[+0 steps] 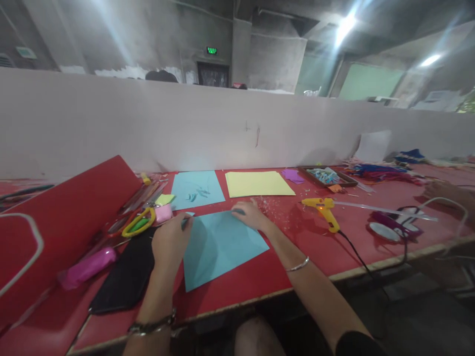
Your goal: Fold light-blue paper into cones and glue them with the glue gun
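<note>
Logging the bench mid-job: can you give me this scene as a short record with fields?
surface: red table
left hand: on left edge of light blue paper sheet
right hand: flat on that sheet's far edge
left of sheet: yellow-handled scissors; black fabric pouch
behind sheet: yellow paper sheet; second light blue paper sheet
right of sheet: yellow corded glue gun

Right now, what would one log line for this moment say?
left hand: on far-left corner of near blue sheet | right hand: on its far edge | nearby: scissors, glue gun
</note>
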`<state>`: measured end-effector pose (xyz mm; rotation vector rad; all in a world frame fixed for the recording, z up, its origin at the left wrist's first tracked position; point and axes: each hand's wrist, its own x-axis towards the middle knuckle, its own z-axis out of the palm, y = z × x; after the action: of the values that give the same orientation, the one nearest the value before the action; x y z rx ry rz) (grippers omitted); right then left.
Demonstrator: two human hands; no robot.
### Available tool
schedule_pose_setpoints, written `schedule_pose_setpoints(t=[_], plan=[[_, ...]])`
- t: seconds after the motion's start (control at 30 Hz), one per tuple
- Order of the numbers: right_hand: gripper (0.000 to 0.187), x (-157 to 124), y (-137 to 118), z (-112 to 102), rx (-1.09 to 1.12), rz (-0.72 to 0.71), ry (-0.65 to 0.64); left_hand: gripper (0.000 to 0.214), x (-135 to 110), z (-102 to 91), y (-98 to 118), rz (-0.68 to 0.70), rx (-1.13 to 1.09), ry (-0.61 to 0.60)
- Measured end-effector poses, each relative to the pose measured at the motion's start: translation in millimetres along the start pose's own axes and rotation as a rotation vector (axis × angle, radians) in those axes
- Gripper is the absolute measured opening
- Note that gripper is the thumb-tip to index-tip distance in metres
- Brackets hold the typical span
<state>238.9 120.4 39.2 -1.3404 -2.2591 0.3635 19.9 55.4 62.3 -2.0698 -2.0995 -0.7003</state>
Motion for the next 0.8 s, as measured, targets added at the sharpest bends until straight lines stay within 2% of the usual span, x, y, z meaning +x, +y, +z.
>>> schedule_pose_setpoints(t=[0.1, 0.2, 0.3, 0.37, 0.47, 0.67, 0.8], plan=[[0.02, -3.5, -2.2, 0.3, 0.001, -0.027, 0.071, 0.028, -2.8, 4.5, 6.2, 0.135, 0.072, 0.046], [0.021, -8.4, -12.0, 3.4, 0.023, -0.137, 0.091, 0.026, -3.6, 11.6, 15.1, 0.277, 0.06, 0.087], [0.019, -10.8, -22.8, 9.9, 0.056, -0.277, 0.028, 0.026, -4.2, 15.6, 24.8, 0.427, 0.054, 0.006], [0.017, -10.4, -26.8, 13.5, 0.104, -0.315, -0.003, 0.026, -4.8, 15.1, 30.7, 0.44, 0.085, -0.052], [0.019, -8.7, -25.9, 15.5, 0.254, -0.309, -0.014, 0.027, -5.4, 10.7, 38.2, 0.408, 0.127, -0.05], [0.025, -5.9, -12.3, 12.2, 0.595, -0.207, -0.063, 0.025, -3.0, 1.5, 44.2, 0.366, 0.112, -0.043], [0.03, -4.7, -4.2, 7.7, 0.698, -0.096, -0.102, 0.024, -3.2, -5.2, 42.3, 0.357, 0.157, -0.048]])
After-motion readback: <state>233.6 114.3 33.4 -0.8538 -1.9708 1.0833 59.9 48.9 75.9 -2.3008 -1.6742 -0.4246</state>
